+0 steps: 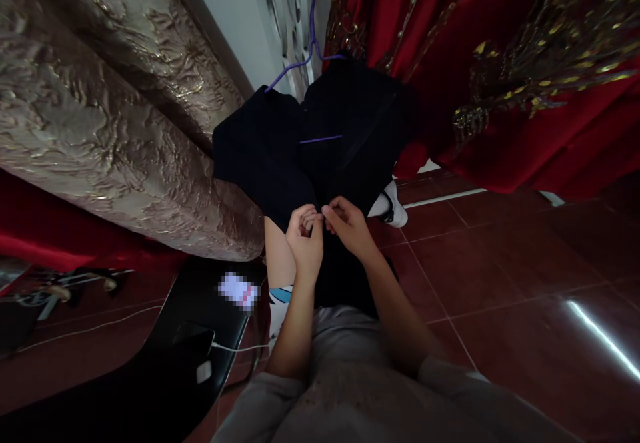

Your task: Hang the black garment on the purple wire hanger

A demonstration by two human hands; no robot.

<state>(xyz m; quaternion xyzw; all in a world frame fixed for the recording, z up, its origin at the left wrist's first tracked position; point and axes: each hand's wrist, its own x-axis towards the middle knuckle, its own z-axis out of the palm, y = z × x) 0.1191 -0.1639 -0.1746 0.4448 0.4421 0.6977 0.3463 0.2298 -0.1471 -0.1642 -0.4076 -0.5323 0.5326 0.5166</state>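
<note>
A dark garment (260,143) with a collar hangs open at the front on a purple hanger (313,40). The hanger's lower bar shows through the opening. At the garment's front edge my left hand (305,233) is closed, thumb and fingers pinched together. My right hand (346,223) pinches at the same spot, its fingertips almost meeting those of the left. Both seem to grip the front edge of the dark garment; any button or other small part between the fingertips is too small to make out.
A textured beige-gold cloth (125,116) hangs at the left. Red cloth with gold sequins (540,63) hangs at the right. A black seat (150,363) at lower left bears a phone (193,340) with a white cable. White metal bars (295,23) stand behind the hanger.
</note>
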